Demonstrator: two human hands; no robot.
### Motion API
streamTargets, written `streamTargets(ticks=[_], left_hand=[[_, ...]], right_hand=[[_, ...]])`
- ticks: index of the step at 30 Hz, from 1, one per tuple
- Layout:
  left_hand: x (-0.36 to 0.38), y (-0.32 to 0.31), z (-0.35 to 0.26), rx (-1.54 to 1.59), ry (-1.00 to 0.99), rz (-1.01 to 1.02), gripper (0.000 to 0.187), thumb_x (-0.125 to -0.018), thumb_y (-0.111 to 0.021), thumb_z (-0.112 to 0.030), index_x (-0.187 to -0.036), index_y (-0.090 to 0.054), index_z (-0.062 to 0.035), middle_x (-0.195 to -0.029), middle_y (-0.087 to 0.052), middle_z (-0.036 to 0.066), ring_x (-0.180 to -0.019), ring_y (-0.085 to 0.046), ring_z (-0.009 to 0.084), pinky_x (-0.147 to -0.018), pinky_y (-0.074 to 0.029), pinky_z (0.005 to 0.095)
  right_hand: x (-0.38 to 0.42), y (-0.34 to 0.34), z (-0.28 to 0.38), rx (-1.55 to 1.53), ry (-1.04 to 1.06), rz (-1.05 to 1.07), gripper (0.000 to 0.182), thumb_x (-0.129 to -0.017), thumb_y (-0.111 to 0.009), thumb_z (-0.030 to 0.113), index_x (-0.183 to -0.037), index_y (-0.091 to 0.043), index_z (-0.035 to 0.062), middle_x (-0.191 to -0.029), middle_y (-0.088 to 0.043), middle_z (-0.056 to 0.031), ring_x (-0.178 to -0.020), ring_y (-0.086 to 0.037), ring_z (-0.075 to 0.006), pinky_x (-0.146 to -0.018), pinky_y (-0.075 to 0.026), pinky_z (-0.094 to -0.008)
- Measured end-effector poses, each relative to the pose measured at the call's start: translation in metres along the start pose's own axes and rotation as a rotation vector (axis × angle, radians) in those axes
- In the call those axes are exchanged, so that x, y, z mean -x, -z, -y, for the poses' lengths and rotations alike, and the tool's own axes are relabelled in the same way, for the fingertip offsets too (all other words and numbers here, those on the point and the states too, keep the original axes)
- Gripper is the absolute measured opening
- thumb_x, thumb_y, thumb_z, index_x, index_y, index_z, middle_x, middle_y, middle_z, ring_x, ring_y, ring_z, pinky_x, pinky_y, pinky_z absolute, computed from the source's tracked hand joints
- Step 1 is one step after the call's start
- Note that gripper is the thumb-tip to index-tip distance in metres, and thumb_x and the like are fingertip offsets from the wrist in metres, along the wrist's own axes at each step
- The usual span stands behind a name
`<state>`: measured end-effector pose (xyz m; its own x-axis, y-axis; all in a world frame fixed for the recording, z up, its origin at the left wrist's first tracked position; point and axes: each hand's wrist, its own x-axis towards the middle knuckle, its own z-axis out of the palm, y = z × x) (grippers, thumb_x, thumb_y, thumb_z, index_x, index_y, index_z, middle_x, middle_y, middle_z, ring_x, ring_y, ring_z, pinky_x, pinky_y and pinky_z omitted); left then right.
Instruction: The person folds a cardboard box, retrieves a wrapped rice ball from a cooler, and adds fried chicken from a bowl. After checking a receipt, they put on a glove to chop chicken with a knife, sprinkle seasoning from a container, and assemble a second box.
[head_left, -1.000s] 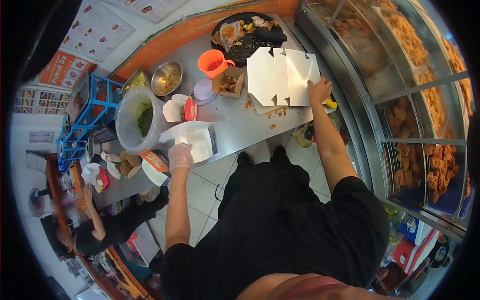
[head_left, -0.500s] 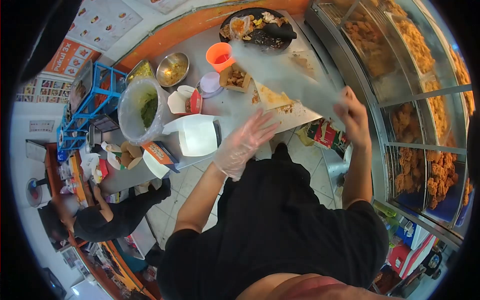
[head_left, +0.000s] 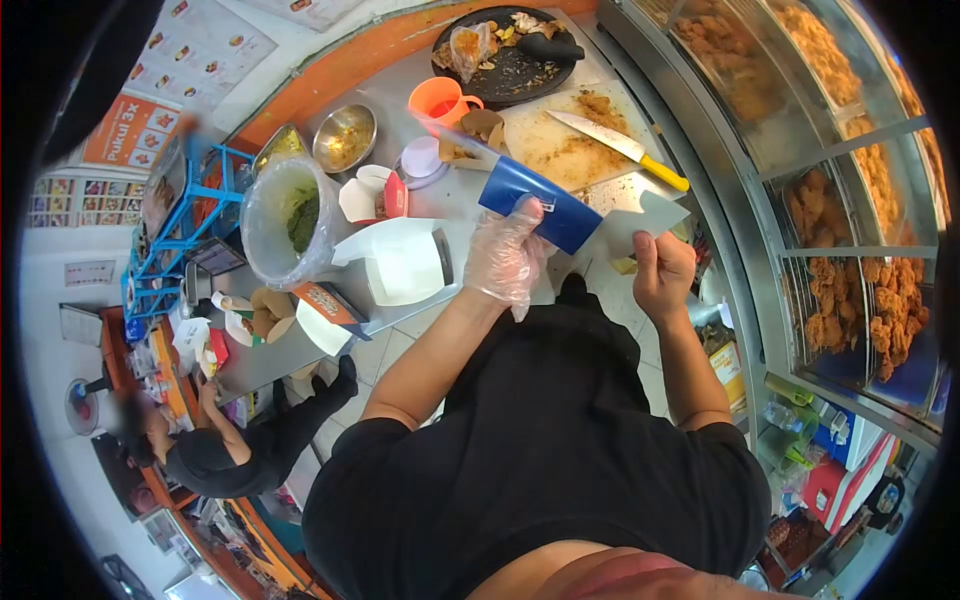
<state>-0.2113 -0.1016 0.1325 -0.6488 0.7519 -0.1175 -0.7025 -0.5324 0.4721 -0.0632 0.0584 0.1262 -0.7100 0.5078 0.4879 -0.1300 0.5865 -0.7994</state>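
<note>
My left hand (head_left: 508,260), in a clear plastic glove, grips a blue card food box (head_left: 560,215) with the thumb on its face. A blurred pale flap sticks out from its upper left end. My bare right hand (head_left: 664,270) pinches a white card flap (head_left: 650,217) at the box's right side, thumb uppermost. Behind the box lies a white cutting board (head_left: 545,135) with brown crumbs. A yellow-handled knife (head_left: 620,148) rests across its right part. The box overlaps a small brown carton (head_left: 484,128) in this view.
Left of my hands stand an open white box (head_left: 405,270), a red-and-white carton (head_left: 372,196) and a bag-lined tub (head_left: 285,225) with greens. An orange mug (head_left: 440,102) and black stone mortar (head_left: 510,85) are farther back. A fried-chicken cabinet (head_left: 770,210) borders the right. Another person (head_left: 230,450) works at left.
The blurred pale sheet over the board has come down toward me and now shows as a blue and white box. My left hand has closed on it; the knife is now uncovered.
</note>
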Motion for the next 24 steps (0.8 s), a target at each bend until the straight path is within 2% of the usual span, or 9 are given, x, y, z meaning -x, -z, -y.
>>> streamTargets(ticks=[2,6,9,13,17,18,19,22,24], left_hand=[[0.0,0.003,0.001,-0.047,-0.093,-0.007,0.035,-0.09,-0.079,-0.009,-0.121,-0.061,-0.0109,-0.111,-0.068,0.004,-0.105,-0.068,0.0196,-0.099,-0.057,0.0398],[0.007,0.006,0.003,-0.154,-0.139,-0.126,0.035,-0.088,-0.082,-0.01,-0.117,-0.063,-0.0089,-0.106,-0.069,0.005,-0.097,-0.07,0.0186,-0.087,-0.06,0.0373],[0.016,-0.002,0.002,-0.357,-0.053,-0.265,0.035,-0.086,-0.086,-0.014,-0.114,-0.068,-0.0064,-0.104,-0.071,0.005,-0.09,-0.07,0.0168,-0.08,-0.061,0.0338],[0.022,0.013,0.011,-0.444,-0.039,-0.177,0.043,-0.09,-0.084,-0.024,-0.124,-0.066,-0.004,-0.116,-0.071,0.007,-0.102,-0.068,0.015,-0.087,-0.058,0.0319],[0.027,0.014,0.033,-0.152,-0.063,-0.108,0.035,-0.093,-0.078,-0.014,-0.125,-0.066,-0.0077,-0.11,-0.071,0.002,-0.099,-0.066,0.0106,-0.079,-0.059,0.0287],[0.027,0.014,0.033,-0.176,-0.057,-0.129,0.031,-0.094,-0.077,-0.013,-0.122,-0.067,-0.0072,-0.108,-0.072,0.002,-0.099,-0.066,0.0105,-0.08,-0.058,0.029],[0.028,0.015,0.034,-0.203,-0.046,-0.139,0.027,-0.094,-0.076,-0.011,-0.12,-0.068,-0.0067,-0.106,-0.072,0.002,-0.1,-0.066,0.0104,-0.082,-0.057,0.0294],[0.029,0.034,0.049,-0.31,-0.034,-0.15,0.027,-0.093,-0.074,-0.005,-0.119,-0.068,-0.0055,-0.107,-0.072,0.003,-0.101,-0.066,0.0118,-0.087,-0.055,0.0312],[0.033,0.055,0.051,-0.552,-0.002,0.04,0.028,-0.093,-0.074,-0.007,-0.12,-0.068,-0.0042,-0.11,-0.073,0.003,-0.102,-0.066,0.0129,-0.092,-0.053,0.0322]], right_hand=[[0.008,-0.007,0.001,-0.161,-0.132,-0.06,0.012,-0.093,-0.064,-0.007,-0.097,-0.074,-0.0025,-0.076,-0.068,-0.0117,-0.061,-0.062,-0.0174,-0.056,-0.048,-0.0277],[-0.012,0.005,0.017,0.212,0.321,0.14,0.053,-0.074,-0.066,-0.014,-0.122,-0.075,0.0056,-0.078,-0.067,-0.0107,-0.068,-0.068,-0.0191,-0.06,-0.052,-0.0294],[-0.021,-0.004,0.03,0.318,0.311,0.259,0.057,-0.076,-0.069,-0.008,-0.129,-0.072,0.0115,-0.08,-0.061,-0.0071,-0.062,-0.062,-0.0233,-0.056,-0.051,-0.035],[-0.018,-0.022,0.034,0.247,0.276,0.398,0.063,-0.082,-0.08,0.009,-0.142,-0.06,0.0013,-0.095,-0.064,-0.0126,-0.077,-0.066,-0.0249,-0.071,-0.054,-0.0375],[0.01,-0.039,0.022,-0.008,-0.257,0.258,0.08,-0.086,-0.078,-0.001,-0.157,-0.04,0.0018,-0.1,-0.069,-0.0069,-0.088,-0.069,-0.0158,-0.082,-0.056,-0.0278],[0.013,-0.051,0.016,-0.104,-0.188,0.215,0.087,-0.086,-0.075,-0.008,-0.16,-0.031,0.0042,-0.093,-0.068,-0.0051,-0.083,-0.069,-0.0131,-0.075,-0.055,-0.0234],[0.018,-0.051,0.034,-0.198,-0.508,0.269,0.081,-0.088,-0.074,-0.009,-0.156,-0.034,0.0045,-0.085,-0.067,-0.0065,-0.072,-0.069,-0.0126,-0.064,-0.054,-0.0233],[0.032,-0.047,0.031,-0.333,-0.582,0.323,0.063,-0.09,-0.074,-0.004,-0.144,-0.043,0.0037,-0.078,-0.065,-0.0064,-0.057,-0.062,-0.0112,-0.052,-0.047,-0.0236],[0.017,-0.023,-0.01,-0.301,-0.402,0.346,0.052,-0.097,-0.072,0.016,-0.141,-0.046,0.0052,-0.097,-0.066,-0.0086,-0.071,-0.062,-0.0091,-0.056,-0.046,-0.0215]])
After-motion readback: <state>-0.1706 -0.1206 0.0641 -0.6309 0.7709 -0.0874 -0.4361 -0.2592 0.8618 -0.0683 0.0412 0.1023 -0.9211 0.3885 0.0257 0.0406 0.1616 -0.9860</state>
